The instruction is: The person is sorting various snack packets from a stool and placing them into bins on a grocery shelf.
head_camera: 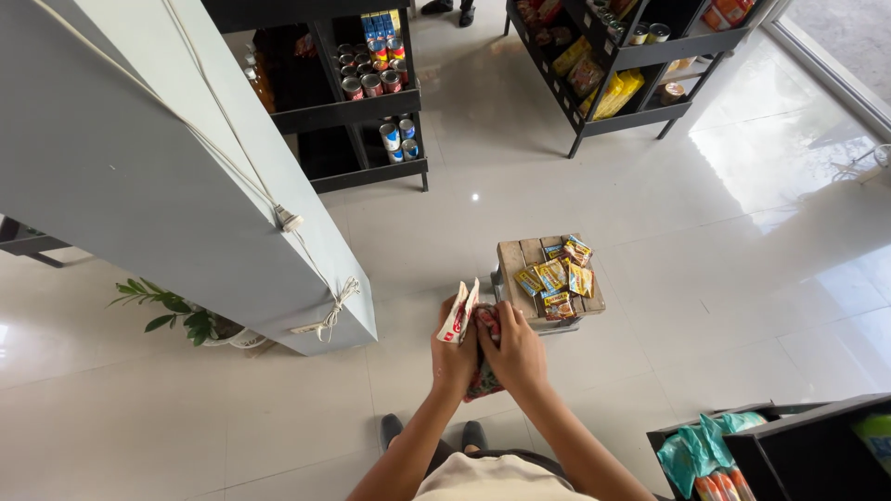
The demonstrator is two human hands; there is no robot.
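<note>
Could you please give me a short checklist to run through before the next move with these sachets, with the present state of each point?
1. Left hand has a firm hold on the white and red sachets: ok, they stand pinched above the fingers.
2. Right hand holds the darker packets: ok, though how many cannot be told.
3. Wooden crate has a bare part for more packets: ok, its left side is free.
4. Yellow sachets lie securely on the crate: cannot tell, some sit close to the right edge.
5. Floor around the crate is free of dropped packets: ok.
</note>
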